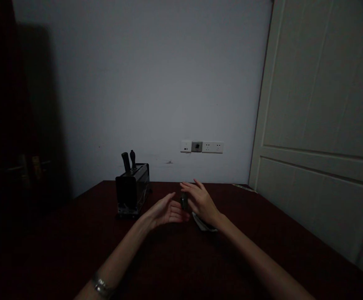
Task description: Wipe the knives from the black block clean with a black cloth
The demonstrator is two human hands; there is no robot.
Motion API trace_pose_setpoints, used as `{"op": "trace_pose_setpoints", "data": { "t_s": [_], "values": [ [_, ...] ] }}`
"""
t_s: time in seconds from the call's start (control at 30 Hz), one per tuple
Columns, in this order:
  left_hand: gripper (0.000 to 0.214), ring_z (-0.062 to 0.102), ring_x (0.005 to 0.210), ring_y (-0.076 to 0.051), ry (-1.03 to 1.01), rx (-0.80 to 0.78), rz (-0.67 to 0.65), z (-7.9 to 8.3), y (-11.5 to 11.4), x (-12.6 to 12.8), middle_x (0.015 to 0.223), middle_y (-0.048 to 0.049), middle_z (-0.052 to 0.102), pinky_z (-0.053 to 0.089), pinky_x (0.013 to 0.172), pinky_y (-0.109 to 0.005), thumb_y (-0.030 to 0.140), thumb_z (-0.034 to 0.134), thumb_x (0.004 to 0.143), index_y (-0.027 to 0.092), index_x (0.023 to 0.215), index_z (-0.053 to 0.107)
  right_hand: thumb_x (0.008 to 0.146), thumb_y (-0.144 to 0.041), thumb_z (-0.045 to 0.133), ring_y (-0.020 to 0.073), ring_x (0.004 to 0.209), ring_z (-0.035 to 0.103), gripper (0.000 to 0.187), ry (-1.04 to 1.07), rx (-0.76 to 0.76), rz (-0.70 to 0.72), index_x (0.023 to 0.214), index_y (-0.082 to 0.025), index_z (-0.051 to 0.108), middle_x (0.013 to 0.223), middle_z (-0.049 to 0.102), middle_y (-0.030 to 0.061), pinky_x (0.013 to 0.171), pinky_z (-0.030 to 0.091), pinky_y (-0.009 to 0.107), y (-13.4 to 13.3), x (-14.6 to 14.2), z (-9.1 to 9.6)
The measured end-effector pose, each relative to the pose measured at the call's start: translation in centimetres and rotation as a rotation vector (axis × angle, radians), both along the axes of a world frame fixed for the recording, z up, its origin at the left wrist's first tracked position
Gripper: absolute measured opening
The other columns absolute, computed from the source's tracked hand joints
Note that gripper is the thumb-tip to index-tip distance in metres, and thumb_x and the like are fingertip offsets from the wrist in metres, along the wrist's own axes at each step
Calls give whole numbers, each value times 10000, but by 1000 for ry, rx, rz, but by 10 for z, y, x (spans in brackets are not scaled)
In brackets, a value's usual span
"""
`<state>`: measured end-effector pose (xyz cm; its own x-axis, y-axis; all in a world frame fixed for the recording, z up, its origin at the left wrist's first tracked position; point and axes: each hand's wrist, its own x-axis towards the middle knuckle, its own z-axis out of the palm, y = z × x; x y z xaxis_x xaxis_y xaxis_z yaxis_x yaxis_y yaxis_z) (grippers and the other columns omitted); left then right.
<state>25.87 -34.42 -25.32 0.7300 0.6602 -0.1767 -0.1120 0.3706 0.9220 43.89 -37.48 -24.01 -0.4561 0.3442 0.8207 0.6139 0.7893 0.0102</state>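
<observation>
My left hand (170, 211) reaches in from the lower left, its palm turned inward and its fingers stretched out. Between the two hands is a small dark object like a little glass jar (184, 201), close to the left fingertips. My right hand (202, 202) arches over it from the right, fingers extended and slightly apart, their tips just above the jar's top. In the dim light I cannot make out firm contact with the jar. Under the right hand lies a whitish flat piece (202, 224), perhaps cloth or paper, partly covered by that hand.
A dark box-shaped holder (131, 187) with two black handles (129, 161) sticking up stands left of my hands on the dark red table (175, 262). Wall sockets (212, 147) sit behind the table. A pale panelled door (319, 125) borders the right side.
</observation>
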Motion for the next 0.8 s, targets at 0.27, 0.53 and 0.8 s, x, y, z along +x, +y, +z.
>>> {"op": "trace_pose_setpoints", "data": {
  "t_s": [0.27,0.53,0.8],
  "values": [
    [477,613,561,-167,-194,-235,17,-11,11,19,632,-63,637,487,607,-308,502,329,878,107,796,582,827,-100,363,198,1239,390,431,-122,110,-51,1219,-253,459,1280,508,83,1053,210,532,0,-10,-25],
    [366,541,419,-113,-129,-282,192,-2,6,22,501,19,566,482,510,-264,411,362,900,133,773,564,859,-138,369,210,1241,385,422,-118,157,-98,1259,-258,429,1277,504,73,1061,182,526,2,-16,-45],
    [259,494,372,-83,-181,-204,284,-18,21,27,479,6,529,434,417,-185,302,471,868,87,780,586,888,-123,340,193,1206,438,363,-187,344,-154,1224,-170,471,1242,545,80,1042,249,478,5,-17,-44]
  ]
}}
